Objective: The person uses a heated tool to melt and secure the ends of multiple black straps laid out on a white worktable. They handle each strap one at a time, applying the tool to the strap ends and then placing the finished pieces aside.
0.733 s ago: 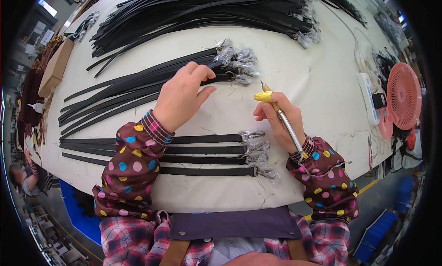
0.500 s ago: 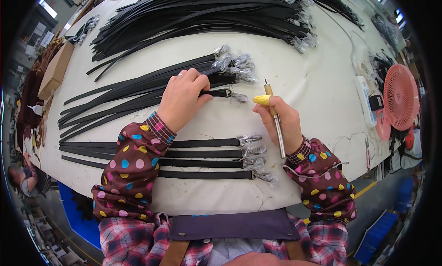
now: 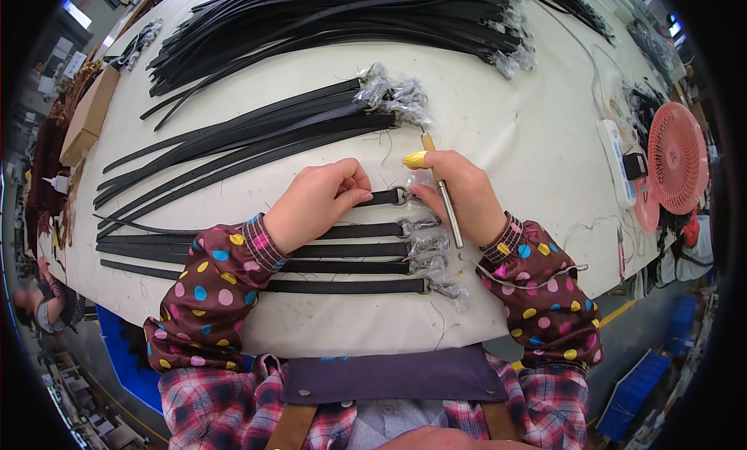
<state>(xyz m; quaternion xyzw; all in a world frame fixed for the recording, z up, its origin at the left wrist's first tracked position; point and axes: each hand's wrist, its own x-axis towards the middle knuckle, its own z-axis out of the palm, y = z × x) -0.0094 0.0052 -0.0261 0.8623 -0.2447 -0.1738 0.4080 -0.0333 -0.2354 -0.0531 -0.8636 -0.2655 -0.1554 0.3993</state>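
My left hand [image 3: 317, 205] pinches a black strap [image 3: 381, 198] close to its metal ring, above a row of several similar straps [image 3: 354, 286]. My right hand [image 3: 471, 199] grips a pen-shaped tool [image 3: 450, 218] with a wooden front part and a silver handle, its tip pointing away from me. A yellow cover [image 3: 415, 160] sits on one finger of that hand. My right fingers also reach the strap's clear plastic-wrapped end [image 3: 421, 210]; whether they press on it I cannot tell. The strap's other end runs left behind my left hand.
Beyond my hands lies a loose group of straps [image 3: 257, 138] with wrapped ends, and a large pile [image 3: 334, 29] farther back. At right are a white power strip [image 3: 616, 163] and a pink fan [image 3: 677, 158]. A cardboard box [image 3: 89, 115] stands far left. A thin cable crosses my right sleeve.
My left hand has drawn one strap out of the middle group, toward me, to the top of the near row. My right hand, still with the tool, has moved left to the strap's wrapped end.
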